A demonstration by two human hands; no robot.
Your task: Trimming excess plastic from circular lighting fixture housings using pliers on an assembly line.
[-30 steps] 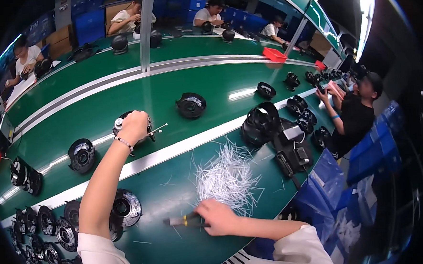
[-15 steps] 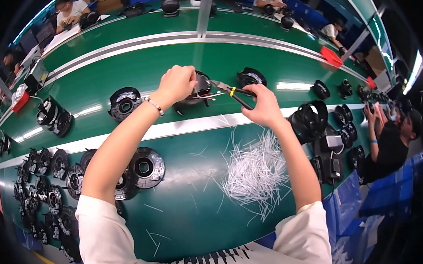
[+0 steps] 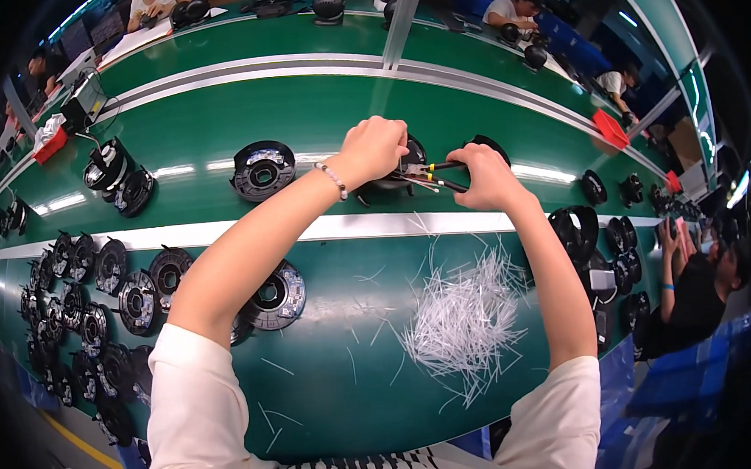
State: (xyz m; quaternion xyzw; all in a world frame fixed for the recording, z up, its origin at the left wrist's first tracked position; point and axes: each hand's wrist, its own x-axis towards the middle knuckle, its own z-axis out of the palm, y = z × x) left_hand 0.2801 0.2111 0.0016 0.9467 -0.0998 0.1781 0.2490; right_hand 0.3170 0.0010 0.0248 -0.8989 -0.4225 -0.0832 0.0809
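My right hand (image 3: 490, 180) is wrapped round a pair of cutting pliers (image 3: 453, 184) with black and yellow handles. The jaws reach in beside the wires (image 3: 425, 184) of a round black housing (image 3: 414, 152), next to my left hand. My left hand (image 3: 374, 151) is closed at the near left side of that housing, its fingertips turned away, so what they pinch is hidden. Just left of it, a black ring-shaped part (image 3: 263, 171) lies on the green bench. Another black part (image 3: 491, 146) sits behind my right hand, partly covered by it.
A heap of thin white plastic strips (image 3: 469, 319) lies between my forearms, with loose strips around it. Several round black parts with circuit boards (image 3: 137, 302) crowd the left. Black housings (image 3: 575, 234) stand at right. A red bin (image 3: 610, 129) is farther off. Co-workers sit around.
The view has swung, so the bench appears shifted rightward. The pliers' jaws have come lower and closer to the wires at the housing. My left hand stays at the housing.
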